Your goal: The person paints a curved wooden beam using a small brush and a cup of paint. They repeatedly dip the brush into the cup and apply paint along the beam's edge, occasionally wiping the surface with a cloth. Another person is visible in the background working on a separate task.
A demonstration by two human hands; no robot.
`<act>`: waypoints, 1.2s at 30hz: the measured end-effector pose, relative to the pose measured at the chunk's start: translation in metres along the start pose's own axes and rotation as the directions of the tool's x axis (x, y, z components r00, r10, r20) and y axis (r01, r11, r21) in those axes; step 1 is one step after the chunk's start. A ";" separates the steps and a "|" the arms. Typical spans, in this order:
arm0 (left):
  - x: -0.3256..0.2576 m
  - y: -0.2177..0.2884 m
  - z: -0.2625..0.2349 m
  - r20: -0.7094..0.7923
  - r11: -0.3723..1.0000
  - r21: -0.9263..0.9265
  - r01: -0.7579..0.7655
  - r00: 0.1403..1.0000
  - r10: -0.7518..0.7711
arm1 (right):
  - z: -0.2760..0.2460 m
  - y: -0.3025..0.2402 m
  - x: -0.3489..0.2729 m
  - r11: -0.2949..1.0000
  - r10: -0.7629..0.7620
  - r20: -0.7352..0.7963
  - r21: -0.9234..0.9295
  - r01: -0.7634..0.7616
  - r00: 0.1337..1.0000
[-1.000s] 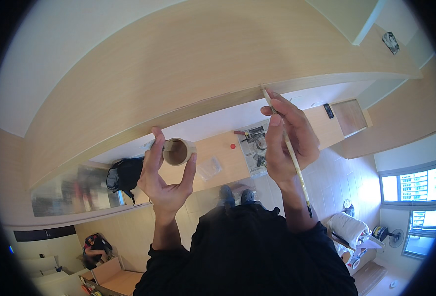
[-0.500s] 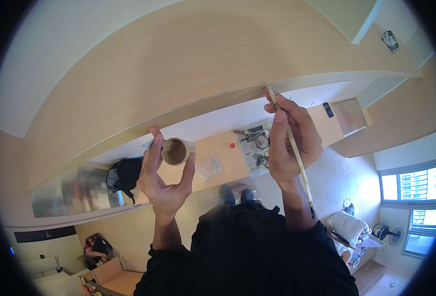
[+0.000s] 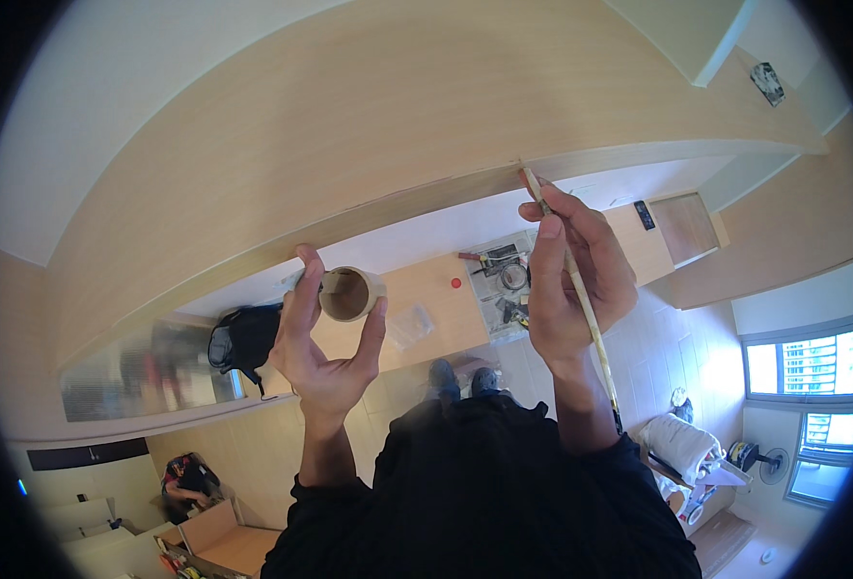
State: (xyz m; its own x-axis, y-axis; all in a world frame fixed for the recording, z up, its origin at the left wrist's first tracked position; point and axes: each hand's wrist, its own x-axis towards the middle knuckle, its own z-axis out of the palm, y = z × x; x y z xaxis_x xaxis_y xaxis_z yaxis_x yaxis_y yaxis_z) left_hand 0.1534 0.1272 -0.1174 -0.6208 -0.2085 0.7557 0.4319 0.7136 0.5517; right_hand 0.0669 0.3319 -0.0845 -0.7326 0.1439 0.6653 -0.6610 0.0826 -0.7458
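Observation:
Between the thumb and fingers of my left hand [image 3: 325, 362] is a small round cup [image 3: 349, 292], its open top toward me and a brownish content or inner wall showing inside. My right hand [image 3: 581, 270] grips a long, thin paintbrush [image 3: 583, 297] like a pen. The brush's upper tip meets the front edge of a pale wood-coloured shelf [image 3: 417, 106], where small marks show along the edge. The brush's dark lower end lies over my right forearm. My left fingertips are close to the shelf's edge; whether they touch it I cannot tell.
Below the shelf, a wooden counter [image 3: 436, 323] bears a sheet with tools and tape [image 3: 507, 275], a red cap [image 3: 455, 283] and a clear plastic bag [image 3: 410, 326]. A black backpack [image 3: 243, 338] is at left. Another person [image 3: 190, 482] crouches at lower left. A fan [image 3: 772, 463] stands right.
Both hands keep their hold on the cup and brush. The brush tip has shifted very slightly along the shelf edge; the whole view has moved a little.

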 end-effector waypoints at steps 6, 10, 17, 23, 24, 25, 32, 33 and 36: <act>0.000 0.000 0.000 -0.001 1.000 -0.004 -0.005 1.000 0.005 | 0.000 0.001 0.002 0.995 -0.091 0.039 -0.026 0.092 0.995; 0.001 0.000 0.001 -0.003 1.000 0.021 -0.024 1.000 0.024 | -0.001 0.000 0.001 1.000 -0.016 0.025 -0.019 0.016 1.000; 0.001 0.000 -0.001 0.009 0.999 0.030 -0.020 1.000 0.020 | 0.002 -0.002 0.003 0.999 -0.047 0.050 0.020 0.046 0.998; 0.002 -0.001 0.000 0.004 0.999 0.027 -0.025 1.000 0.025 | 0.001 -0.004 0.004 0.998 -0.056 0.065 -0.006 0.057 0.996; 0.001 0.000 0.000 0.005 1.000 0.018 -0.015 1.000 0.015 | 0.001 -0.004 0.003 0.999 -0.040 0.065 -0.025 0.042 0.997; 0.001 0.000 0.000 0.003 0.999 0.026 -0.027 1.000 0.027 | 0.001 -0.005 0.003 0.999 -0.029 0.061 -0.025 0.030 0.998; 0.001 -0.001 -0.001 0.002 0.999 0.028 -0.023 1.000 0.023 | -0.004 -0.011 0.002 0.994 0.061 0.078 -0.100 -0.053 0.995; 0.001 -0.001 -0.001 0.003 1.000 0.019 -0.010 1.000 0.010 | -0.005 -0.013 0.003 0.989 0.097 0.086 -0.123 -0.086 0.992; 0.001 -0.001 -0.002 0.013 0.999 0.026 -0.031 0.999 0.031 | -0.006 -0.013 0.003 0.991 0.106 0.065 -0.089 -0.100 0.992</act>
State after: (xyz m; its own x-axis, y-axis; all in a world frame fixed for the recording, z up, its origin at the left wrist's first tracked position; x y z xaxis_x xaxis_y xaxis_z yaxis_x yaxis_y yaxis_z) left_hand 0.1535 0.1251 -0.1167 -0.6158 -0.1779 0.7676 0.4335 0.7369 0.5186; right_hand 0.0736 0.3369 -0.0730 -0.8077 0.0870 0.5831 -0.5672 0.1551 -0.8088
